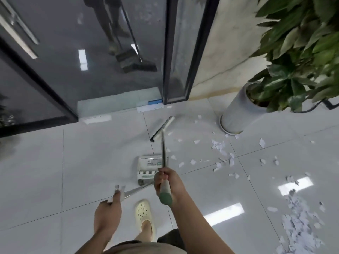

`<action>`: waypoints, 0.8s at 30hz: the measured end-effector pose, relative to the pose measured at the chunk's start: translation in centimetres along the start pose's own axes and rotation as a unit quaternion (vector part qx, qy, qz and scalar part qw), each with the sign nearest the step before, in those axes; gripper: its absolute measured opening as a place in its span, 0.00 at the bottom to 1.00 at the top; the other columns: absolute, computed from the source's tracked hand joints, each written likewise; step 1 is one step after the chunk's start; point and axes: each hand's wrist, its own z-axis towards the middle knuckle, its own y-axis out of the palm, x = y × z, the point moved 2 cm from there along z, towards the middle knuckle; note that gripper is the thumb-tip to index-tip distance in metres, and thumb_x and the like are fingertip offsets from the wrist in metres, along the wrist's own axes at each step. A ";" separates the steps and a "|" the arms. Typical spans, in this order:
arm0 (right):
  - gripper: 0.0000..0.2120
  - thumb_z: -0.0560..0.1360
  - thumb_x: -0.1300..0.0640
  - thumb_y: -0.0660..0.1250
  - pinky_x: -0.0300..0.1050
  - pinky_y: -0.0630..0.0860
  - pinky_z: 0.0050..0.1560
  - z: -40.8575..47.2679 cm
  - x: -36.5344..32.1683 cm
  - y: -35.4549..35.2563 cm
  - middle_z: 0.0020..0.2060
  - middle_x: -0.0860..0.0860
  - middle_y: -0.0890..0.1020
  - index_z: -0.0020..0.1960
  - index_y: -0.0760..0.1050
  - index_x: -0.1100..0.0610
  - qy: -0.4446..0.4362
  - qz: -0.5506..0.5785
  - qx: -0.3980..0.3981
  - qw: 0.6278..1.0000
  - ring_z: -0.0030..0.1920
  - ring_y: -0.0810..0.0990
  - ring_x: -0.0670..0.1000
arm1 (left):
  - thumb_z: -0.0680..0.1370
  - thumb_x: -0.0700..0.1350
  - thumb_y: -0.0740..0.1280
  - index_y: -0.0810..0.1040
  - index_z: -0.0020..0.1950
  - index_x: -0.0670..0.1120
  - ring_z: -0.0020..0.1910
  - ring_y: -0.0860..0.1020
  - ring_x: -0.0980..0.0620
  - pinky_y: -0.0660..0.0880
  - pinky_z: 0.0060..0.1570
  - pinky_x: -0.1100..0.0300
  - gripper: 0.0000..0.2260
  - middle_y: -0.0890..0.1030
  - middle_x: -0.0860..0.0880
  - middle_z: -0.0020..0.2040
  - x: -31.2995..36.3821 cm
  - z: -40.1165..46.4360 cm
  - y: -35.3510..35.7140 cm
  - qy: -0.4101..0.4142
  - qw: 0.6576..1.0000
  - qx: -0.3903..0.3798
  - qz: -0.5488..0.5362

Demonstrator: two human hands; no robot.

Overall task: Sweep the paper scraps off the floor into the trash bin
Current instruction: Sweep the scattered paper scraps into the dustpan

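My right hand (166,182) grips the green-tipped handle of a broom whose white head (162,128) sits on the tiled floor, left of the scraps. My left hand (108,211) holds the top of the dustpan's metal handle. The grey dustpan (147,168) stands on the floor just beyond my right hand. White paper scraps (220,147) lie scattered to the right of the broom head, and a thicker pile of scraps (300,224) lies at the lower right. No trash bin is in view.
A tall white planter (238,114) with a leafy plant (300,52) stands at the right. Dark glass doors (91,61) with black frames close off the far side. My foot in a cream clog (144,217) is between my arms.
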 end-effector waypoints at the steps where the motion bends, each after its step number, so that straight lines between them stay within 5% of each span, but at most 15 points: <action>1: 0.11 0.70 0.70 0.60 0.37 0.70 0.18 1.3 0.2 0.8 0.24 0.49 0.67 0.36 0.64 0.57 0.005 -0.015 0.007 1.000 0.18 0.67 0.46 | 0.81 0.64 0.59 0.76 0.33 0.41 0.36 0.80 0.39 0.79 0.39 0.50 0.29 0.81 0.41 0.34 0.3 0.8 -0.8 0.013 1.000 0.004 0.020; 8: 0.14 0.76 0.66 0.57 0.34 0.69 0.17 6.0 -2.2 0.9 0.19 0.48 0.67 0.34 0.64 0.57 0.035 -0.047 0.044 0.997 0.16 0.68 0.45 | 0.83 0.63 0.56 0.80 0.36 0.43 0.42 0.79 0.39 0.76 0.46 0.48 0.29 0.81 0.43 0.37 1.5 3.1 -4.3 0.034 0.993 0.028 0.107; 12: 0.14 0.76 0.65 0.58 0.36 0.69 0.15 3.8 -7.6 -4.5 0.19 0.48 0.67 0.33 0.63 0.56 0.060 -0.070 0.095 0.991 0.15 0.67 0.45 | 0.82 0.66 0.54 0.79 0.38 0.41 0.47 0.76 0.38 0.73 0.52 0.47 0.32 0.81 0.36 0.45 3.1 3.1 -3.3 -0.004 0.993 0.061 0.100; 17: 0.16 0.63 0.73 0.67 0.36 0.69 0.16 -2.1 -12.0 -11.3 0.18 0.49 0.67 0.32 0.64 0.57 0.055 -0.096 0.134 0.985 0.15 0.68 0.48 | 0.83 0.63 0.55 0.78 0.43 0.37 0.48 0.76 0.35 0.75 0.56 0.45 0.30 0.81 0.29 0.55 6.6 1.5 0.9 -0.019 0.990 0.056 0.125; 24: 0.14 0.73 0.66 0.59 0.35 0.69 0.16 -9.4 -19.6 -17.2 0.18 0.49 0.68 0.30 0.65 0.57 0.003 -0.060 0.201 0.978 0.15 0.68 0.46 | 0.82 0.64 0.52 0.82 0.51 0.36 0.52 0.79 0.33 0.75 0.51 0.45 0.33 0.82 0.32 0.53 10.7 -2.2 9.9 0.022 0.989 0.019 0.143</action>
